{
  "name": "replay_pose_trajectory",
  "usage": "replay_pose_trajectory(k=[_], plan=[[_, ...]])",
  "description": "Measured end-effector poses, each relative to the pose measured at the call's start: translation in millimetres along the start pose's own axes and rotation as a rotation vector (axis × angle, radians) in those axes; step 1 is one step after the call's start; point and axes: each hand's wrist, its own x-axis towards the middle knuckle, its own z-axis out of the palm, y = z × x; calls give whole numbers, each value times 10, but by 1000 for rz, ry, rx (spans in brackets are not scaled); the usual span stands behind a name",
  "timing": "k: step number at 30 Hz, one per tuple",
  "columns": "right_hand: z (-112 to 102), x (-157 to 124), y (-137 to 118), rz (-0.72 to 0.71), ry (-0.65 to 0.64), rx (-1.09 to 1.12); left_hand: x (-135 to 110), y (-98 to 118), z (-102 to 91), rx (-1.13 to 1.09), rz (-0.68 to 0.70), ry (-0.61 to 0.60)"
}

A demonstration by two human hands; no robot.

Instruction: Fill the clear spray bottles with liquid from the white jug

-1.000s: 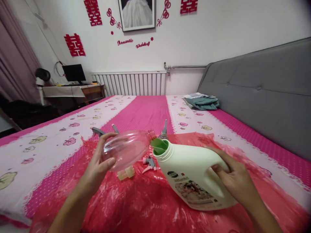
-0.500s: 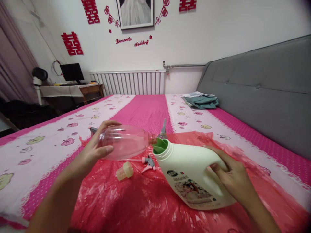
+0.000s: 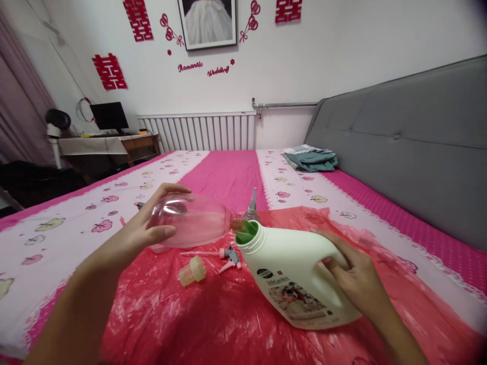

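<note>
My left hand [image 3: 152,218] is closed round the base of a clear pink spray bottle [image 3: 198,219], which lies nearly level with its open neck pointing right. That neck meets the green pouring spout in the mouth of a pale green detergent jug [image 3: 292,274]. My right hand [image 3: 353,274] grips the jug by its handle, and the jug is tilted toward the bottle. Below the bottle, a grey and pink spray trigger [image 3: 231,257] with its tube lies on red plastic sheeting [image 3: 182,319]. Beside it is a yellowish cap [image 3: 192,271].
Behind the jug's mouth stands a small bottle with a pointed grey nozzle [image 3: 253,203]. Folded clothes [image 3: 312,159] lie on the pink bed [image 3: 220,172] near the grey headboard [image 3: 411,121]. A desk with a monitor [image 3: 109,116] stands at the far left.
The view has shifted slightly. Both hands keep their grips, and the bottle's neck stays at the jug's spout, with the bottle's far end tipped a little differently.
</note>
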Motion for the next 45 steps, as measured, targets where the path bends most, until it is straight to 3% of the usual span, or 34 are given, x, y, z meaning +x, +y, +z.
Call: replay_pose_trajectory(k=[45], plan=[[19,-23,44,19,-13,-10,227,284,-123,145,145,-127]])
